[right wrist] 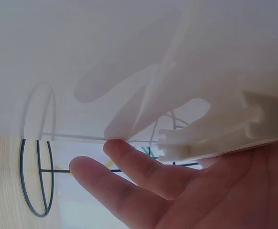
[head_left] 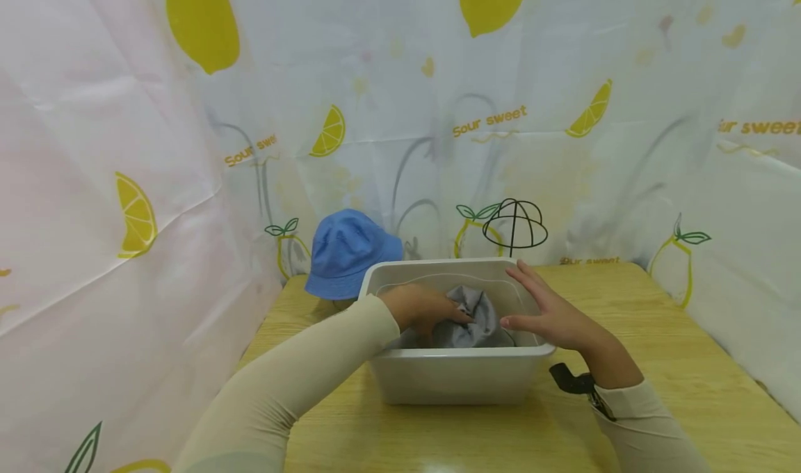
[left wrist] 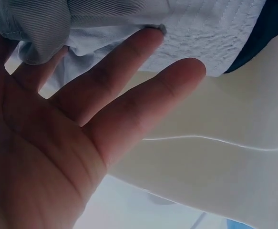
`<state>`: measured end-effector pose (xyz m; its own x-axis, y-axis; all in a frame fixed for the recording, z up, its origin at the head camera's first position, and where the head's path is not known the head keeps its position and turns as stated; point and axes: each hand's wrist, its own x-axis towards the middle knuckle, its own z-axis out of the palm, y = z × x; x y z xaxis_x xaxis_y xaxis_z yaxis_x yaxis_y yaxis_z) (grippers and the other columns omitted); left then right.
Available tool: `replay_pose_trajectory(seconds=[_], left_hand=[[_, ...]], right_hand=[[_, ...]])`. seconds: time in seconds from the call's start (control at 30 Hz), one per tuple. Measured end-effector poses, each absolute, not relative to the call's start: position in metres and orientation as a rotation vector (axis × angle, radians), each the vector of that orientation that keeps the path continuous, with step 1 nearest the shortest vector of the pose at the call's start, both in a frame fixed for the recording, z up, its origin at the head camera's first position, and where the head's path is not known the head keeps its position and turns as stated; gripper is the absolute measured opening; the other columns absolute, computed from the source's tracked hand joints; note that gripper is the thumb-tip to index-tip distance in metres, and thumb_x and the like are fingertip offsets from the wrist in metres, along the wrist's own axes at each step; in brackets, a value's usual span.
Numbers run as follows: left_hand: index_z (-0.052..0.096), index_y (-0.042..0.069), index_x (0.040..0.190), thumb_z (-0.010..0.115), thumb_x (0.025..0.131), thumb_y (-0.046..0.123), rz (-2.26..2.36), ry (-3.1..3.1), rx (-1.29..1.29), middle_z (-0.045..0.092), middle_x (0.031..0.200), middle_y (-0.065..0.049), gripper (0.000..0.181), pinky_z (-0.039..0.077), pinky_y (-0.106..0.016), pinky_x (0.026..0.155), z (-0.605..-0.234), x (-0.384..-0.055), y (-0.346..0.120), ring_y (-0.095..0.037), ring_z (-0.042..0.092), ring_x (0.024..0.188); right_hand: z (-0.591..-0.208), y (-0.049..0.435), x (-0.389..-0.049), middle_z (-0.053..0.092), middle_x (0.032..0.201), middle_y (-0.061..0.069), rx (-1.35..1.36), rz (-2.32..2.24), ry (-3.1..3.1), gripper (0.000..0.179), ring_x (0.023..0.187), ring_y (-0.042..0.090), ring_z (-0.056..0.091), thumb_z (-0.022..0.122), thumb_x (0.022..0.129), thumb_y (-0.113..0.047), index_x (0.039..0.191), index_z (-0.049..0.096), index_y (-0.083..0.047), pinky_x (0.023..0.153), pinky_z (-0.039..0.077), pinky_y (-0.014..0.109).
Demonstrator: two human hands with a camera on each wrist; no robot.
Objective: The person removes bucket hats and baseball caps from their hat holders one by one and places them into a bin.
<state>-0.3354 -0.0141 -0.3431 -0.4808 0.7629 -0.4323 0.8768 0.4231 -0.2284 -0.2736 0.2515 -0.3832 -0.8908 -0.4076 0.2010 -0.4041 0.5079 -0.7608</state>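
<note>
Inside a white plastic bin [head_left: 459, 379], a soft grey hat [head_left: 483, 320] lies crumpled. My left hand [head_left: 421, 307] reaches over the bin's left side and grips the hat's cloth. In the left wrist view, the grey fabric [left wrist: 115, 19] with its stitched brim lies across the index and middle fingers, while the two outer fingers [left wrist: 143, 105] stretch out straight; the thumb is mostly out of frame. My right hand [head_left: 557, 318] is at the bin's right rim, fingers spread and thumb over the inside. The right wrist view shows its fingertips [right wrist: 117, 148] against the bin's outer wall [right wrist: 57, 62].
A blue bucket hat [head_left: 347, 254] sits behind the bin at the left. Behind its right side stands a black wire dome-shaped stand [head_left: 513, 226]. The wooden table [head_left: 651, 362] is bordered by lemon-print cloth [head_left: 375, 62] at the back and sides.
</note>
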Motion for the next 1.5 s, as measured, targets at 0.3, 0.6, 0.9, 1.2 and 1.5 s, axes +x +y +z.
replay_pose_trajectory(seconds=[0.3,0.6,0.9,1.2,1.5], left_hand=[[0.039,0.036,0.16,0.09,0.081,0.039,-0.607,2.408,1.43,0.059,0.148,0.006,0.095,0.044,-0.026,0.111,-0.343,-0.335,-0.017,-0.012,0.058,0.128],[0.04,0.038,0.16,0.091,0.081,0.039,-0.553,2.402,1.444,0.054,0.154,0.001,0.094,0.044,-0.025,0.11,-0.336,-0.329,-0.017,-0.012,0.058,0.128],[0.03,0.043,0.163,0.092,0.076,0.046,-0.465,2.474,1.373,0.025,0.172,-0.007,0.106,0.039,-0.035,0.119,-0.317,-0.327,-0.019,-0.021,0.041,0.15],[0.028,0.043,0.163,0.09,0.076,0.051,-0.295,2.605,1.318,0.016,0.174,-0.011,0.108,0.042,-0.043,0.117,-0.29,-0.326,-0.041,-0.027,0.041,0.15],[0.028,0.043,0.163,0.088,0.076,0.055,-0.136,2.699,1.199,0.002,0.176,-0.008,0.105,0.043,-0.05,0.116,-0.275,-0.336,-0.065,-0.035,0.037,0.152]], right_hand=[[-0.381,0.248,-0.271,-0.009,0.175,0.012,-0.736,-1.37,2.713,0.094,0.156,0.053,-0.004,0.075,0.095,-0.036,0.167,0.018,-0.014,0.108,0.016,0.084],[-0.388,0.253,-0.265,-0.01,0.175,0.009,-0.706,-1.361,2.723,0.094,0.156,0.053,-0.005,0.075,0.095,-0.035,0.168,0.017,-0.016,0.107,0.015,0.085],[-0.389,0.254,-0.266,-0.009,0.175,0.009,-0.709,-1.37,2.738,0.095,0.156,0.054,-0.004,0.075,0.095,-0.034,0.168,0.017,-0.017,0.105,0.015,0.086],[-0.387,0.251,-0.268,-0.007,0.175,0.013,-0.725,-1.362,2.751,0.095,0.155,0.056,-0.002,0.076,0.094,-0.033,0.167,0.018,-0.017,0.104,0.016,0.087],[-0.385,0.248,-0.272,-0.007,0.175,0.012,-0.746,-1.354,2.742,0.095,0.155,0.055,-0.003,0.076,0.094,-0.032,0.167,0.018,-0.016,0.105,0.016,0.086]])
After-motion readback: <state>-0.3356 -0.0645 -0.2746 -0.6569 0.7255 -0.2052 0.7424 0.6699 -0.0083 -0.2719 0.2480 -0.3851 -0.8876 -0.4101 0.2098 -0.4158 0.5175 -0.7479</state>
